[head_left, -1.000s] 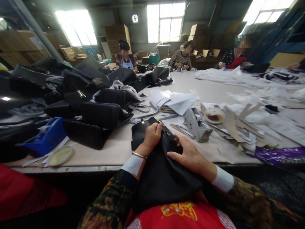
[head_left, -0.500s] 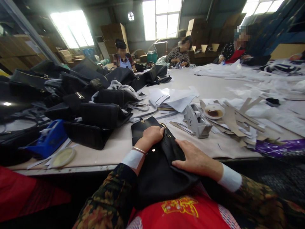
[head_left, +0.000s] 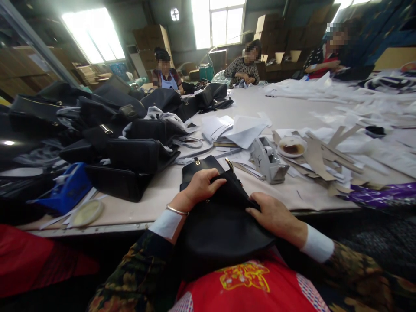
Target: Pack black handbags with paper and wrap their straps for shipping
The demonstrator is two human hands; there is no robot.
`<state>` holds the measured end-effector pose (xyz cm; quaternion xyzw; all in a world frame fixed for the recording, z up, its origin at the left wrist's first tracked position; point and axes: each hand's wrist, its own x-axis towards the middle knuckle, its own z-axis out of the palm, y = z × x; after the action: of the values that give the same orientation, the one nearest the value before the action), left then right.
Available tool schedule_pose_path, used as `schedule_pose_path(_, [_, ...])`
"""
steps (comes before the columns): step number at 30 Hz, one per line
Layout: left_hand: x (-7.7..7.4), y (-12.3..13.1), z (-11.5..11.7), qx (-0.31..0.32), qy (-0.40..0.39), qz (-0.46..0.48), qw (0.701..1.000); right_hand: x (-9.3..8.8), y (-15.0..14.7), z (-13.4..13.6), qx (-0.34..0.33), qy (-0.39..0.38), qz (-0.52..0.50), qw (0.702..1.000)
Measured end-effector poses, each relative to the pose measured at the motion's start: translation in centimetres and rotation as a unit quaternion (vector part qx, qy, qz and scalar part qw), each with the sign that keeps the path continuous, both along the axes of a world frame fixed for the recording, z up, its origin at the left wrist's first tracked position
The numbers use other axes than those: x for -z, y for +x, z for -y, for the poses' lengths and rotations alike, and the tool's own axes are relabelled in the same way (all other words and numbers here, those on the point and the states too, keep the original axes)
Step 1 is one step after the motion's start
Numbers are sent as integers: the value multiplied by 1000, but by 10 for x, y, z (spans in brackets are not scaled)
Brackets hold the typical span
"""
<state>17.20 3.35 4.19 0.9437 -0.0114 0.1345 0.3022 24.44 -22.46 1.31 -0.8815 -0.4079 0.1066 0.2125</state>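
Observation:
A black leather handbag [head_left: 221, 221] with gold fittings lies across the table's near edge and my lap. My left hand [head_left: 198, 187] grips its upper edge, fingers curled over the leather. On the bag's right side, my right hand [head_left: 274, 214] holds the leather with fingers bent down over it. A grey tape dispenser [head_left: 268, 160] stands just beyond the bag to the right.
A heap of black bags [head_left: 123, 130] fills the table's left. A blue tape dispenser [head_left: 66, 188] and a round lid [head_left: 85, 212] sit near the front edge. White papers [head_left: 240, 130], cardboard strips [head_left: 321, 158] and a small dish [head_left: 292, 147] lie right. Three people sit at the far side.
My left hand has slid down and closed over the bag's upper edge. The right hand has moved a little to the right on the bag, and the flap has folded toward me.

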Motion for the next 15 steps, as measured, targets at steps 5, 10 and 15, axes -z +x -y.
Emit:
schedule_pose_path(5, [-6,2,4,-117,146,-104,977,-3,2,4,42,79,29,996])
schedule_pose_path(10, [8,15,-4,-136,127,-197,963,2,-5,8,72,195,30,978])
schedule_pose_path(15, [1,25,-4,-106,135,-170,970,7,-13,13,13,200,84,976])
